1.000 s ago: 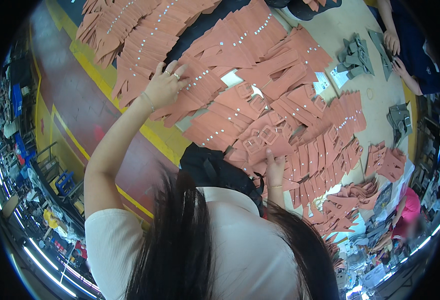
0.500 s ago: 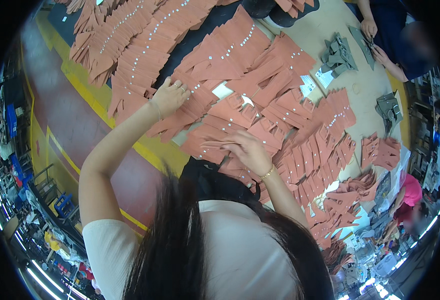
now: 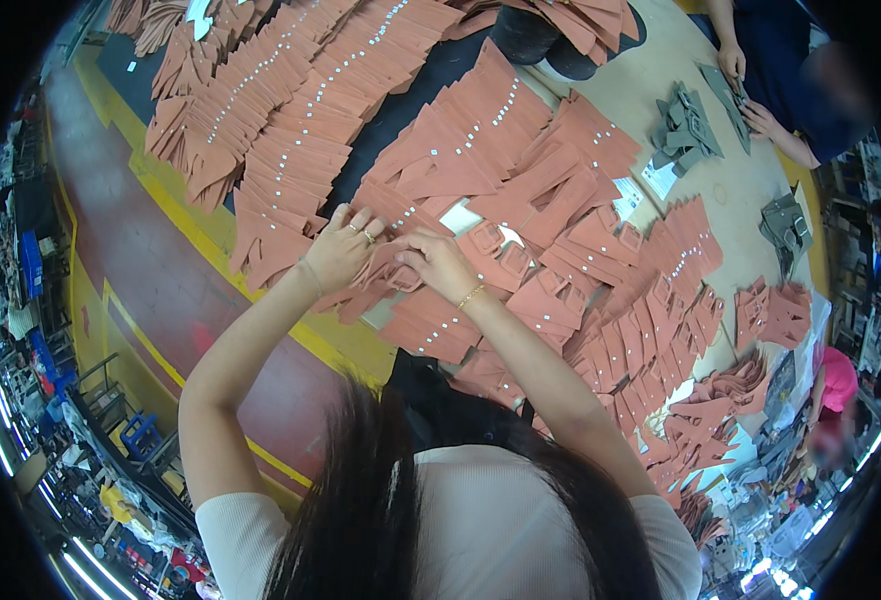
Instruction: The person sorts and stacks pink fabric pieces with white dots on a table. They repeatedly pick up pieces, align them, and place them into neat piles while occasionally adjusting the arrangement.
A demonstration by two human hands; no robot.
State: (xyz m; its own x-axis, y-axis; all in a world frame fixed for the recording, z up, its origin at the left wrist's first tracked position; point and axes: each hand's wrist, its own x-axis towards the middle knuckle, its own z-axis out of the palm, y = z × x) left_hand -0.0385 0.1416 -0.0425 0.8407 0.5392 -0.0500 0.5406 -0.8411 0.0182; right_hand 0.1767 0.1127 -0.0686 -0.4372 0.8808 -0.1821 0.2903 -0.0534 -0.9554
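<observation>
Overlapping coral-coloured cut pieces (image 3: 431, 335), many with small white stickers, cover the table in front of me. My left hand (image 3: 346, 250), a ring on one finger, is closed with bent fingers on the near left edge of a row of these pieces. Right beside it, my right hand (image 3: 444, 265) is closed on a few coral pieces (image 3: 391, 268) with cut-out openings. They lie between my two hands, and their ends under the left hand are hidden. Whether the left fingers also grip them is hard to make out.
Longer coral rows (image 3: 306, 130) fan out at the far left on a dark surface. Grey-green pieces (image 3: 686, 130) lie at the far right, near another person's hands (image 3: 761, 118). A dark rounded object (image 3: 526, 35) stands at the back. Yellow-striped floor (image 3: 171, 200) runs along the left.
My right hand has moved left and away from me, carrying coral pieces up against my left hand. The left hand stays at the row's edge. The whole view has shifted slightly.
</observation>
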